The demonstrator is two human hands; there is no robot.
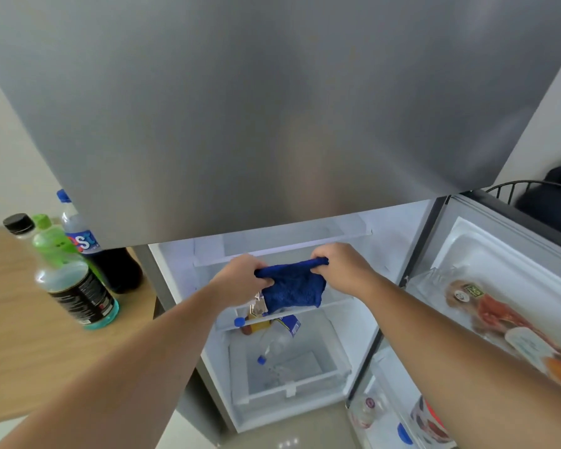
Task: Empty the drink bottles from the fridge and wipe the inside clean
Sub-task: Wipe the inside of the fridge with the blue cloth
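Observation:
A dark blue cloth [292, 288] hangs in front of the open fridge compartment [353, 319]. My left hand [240, 277] grips its left corner and my right hand [340, 264] grips its right top edge, so the cloth is stretched between them. Behind and below the cloth, a clear bottle with a blue cap [272, 345] lies tilted inside the fridge, with another blue-capped item [250, 324] on the shelf edge. Three drink bottles stand on the wooden table at left: a green-capped one [75, 280], a dark cola bottle [107, 254] and a black-capped one [20, 225].
The closed grey freezer door [272, 108] fills the top of the view. The fridge door [499, 286] stands open to the right, with packaged food and jars in its racks. The wooden table [23, 351] lies left of the fridge. A black wire basket [525, 192] sits behind the door.

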